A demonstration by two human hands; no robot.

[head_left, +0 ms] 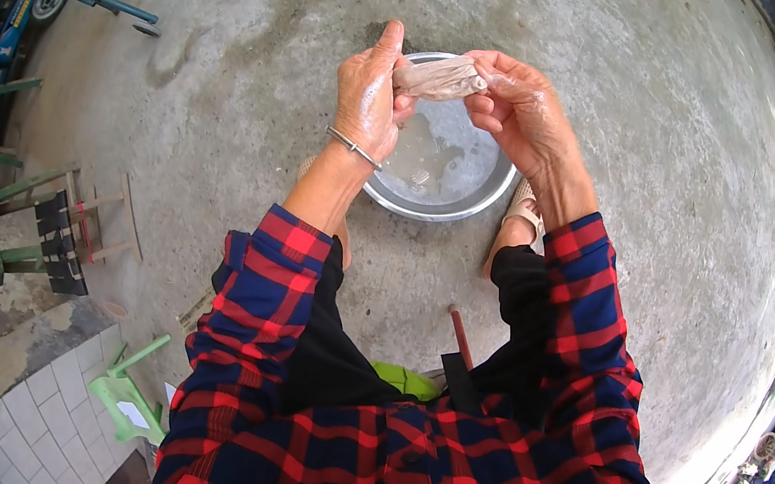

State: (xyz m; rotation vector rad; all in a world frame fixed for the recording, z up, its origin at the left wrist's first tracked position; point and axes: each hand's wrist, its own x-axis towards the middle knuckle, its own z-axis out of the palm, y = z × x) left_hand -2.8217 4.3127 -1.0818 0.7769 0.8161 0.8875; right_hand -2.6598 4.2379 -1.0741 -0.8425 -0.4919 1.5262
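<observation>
A wet, beige piece of cloth (440,79), bunched lengthwise, stretches between my two hands above a round metal basin (442,214). My left hand (369,94) has its fingers closed round the cloth's left end, the thumb pointing up. At the other end, my right hand (520,108) pinches the cloth between thumb and fingers. White suds cling to both hands. Cloudy, soapy water (431,153) with patches of foam lies in the basin. Whether the cloth is a sock or a rag I cannot tell.
The basin stands on a concrete floor between my sandalled feet (524,212). A reddish stick (461,336) lies near my knees. On the left are wooden stools (20,217), a light-green plastic chair (127,398) and a blue wheeled vehicle (43,0). Assorted items (767,449) line the right edge.
</observation>
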